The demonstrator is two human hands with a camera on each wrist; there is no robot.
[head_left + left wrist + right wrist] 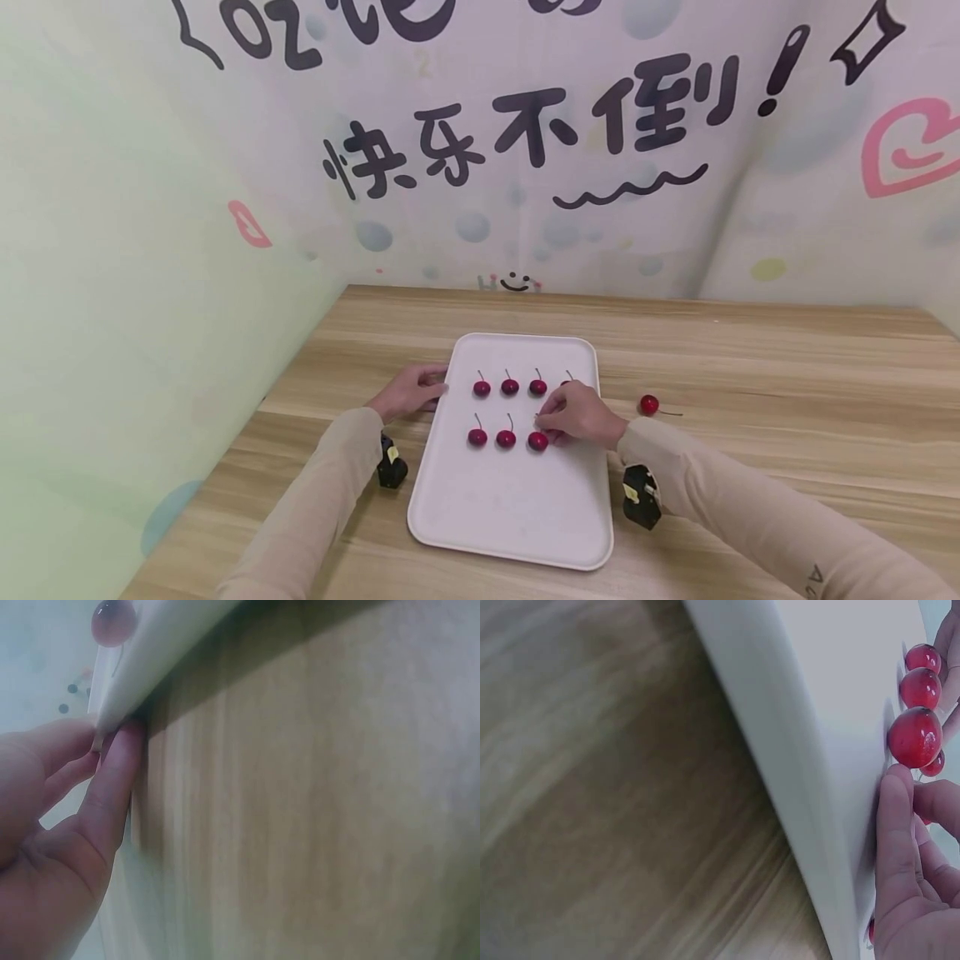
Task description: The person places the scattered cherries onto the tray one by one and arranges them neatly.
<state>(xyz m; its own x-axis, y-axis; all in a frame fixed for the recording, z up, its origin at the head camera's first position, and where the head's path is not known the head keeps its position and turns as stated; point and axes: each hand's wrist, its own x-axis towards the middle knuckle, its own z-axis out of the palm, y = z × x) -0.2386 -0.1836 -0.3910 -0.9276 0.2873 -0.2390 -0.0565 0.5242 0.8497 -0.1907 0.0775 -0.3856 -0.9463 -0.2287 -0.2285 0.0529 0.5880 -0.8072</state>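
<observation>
A white tray lies on the table with two rows of dark red cherries, stems pointing toward the back. My left hand grips the tray's left rim; in the left wrist view, the thumb and fingers pinch that edge. My right hand is over the tray's right side. Its thumb and forefinger pinch the stem of the rightmost front-row cherry, which rests on the tray. The right wrist view shows this cherry right beside the fingertips. The back row's rightmost cherry is mostly hidden behind the right hand.
One loose cherry lies on the wooden table to the right of the tray, its stem pointing right. Behind the table hangs a white printed cloth with black writing. A pale wall borders the left side.
</observation>
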